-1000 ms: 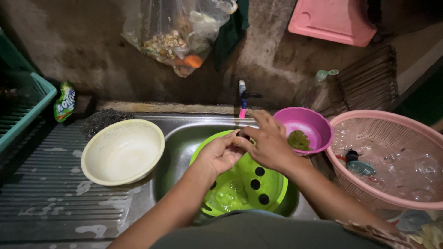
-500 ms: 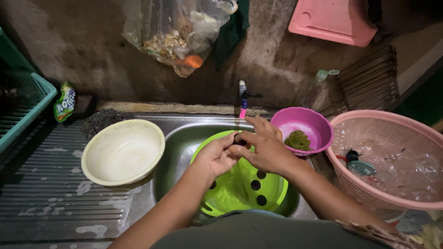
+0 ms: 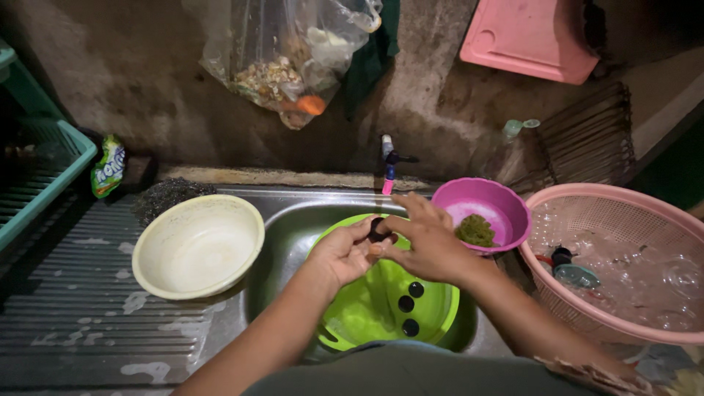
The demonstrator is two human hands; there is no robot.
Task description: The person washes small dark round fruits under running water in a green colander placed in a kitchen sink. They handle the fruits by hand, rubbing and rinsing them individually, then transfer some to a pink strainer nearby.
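While both hands (image 3: 389,246) pinch a small dark object (image 3: 377,229), steel sink (image 3: 286,220), ridged wet drainboard (image 3: 73,308), stained concrete wall (image 3: 147,95).

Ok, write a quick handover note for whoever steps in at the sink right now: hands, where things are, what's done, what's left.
Left hand and right hand meet over the green basin in the sink, pinching one small dark round piece between them.
Three more dark pieces lie in the basin.
Cream bowl sits on the draining board at left; purple bowl with a green scrubber at right, beside the pink basket.
Done: cannot tell how much.
Left: the three pieces in the basin look untouched.
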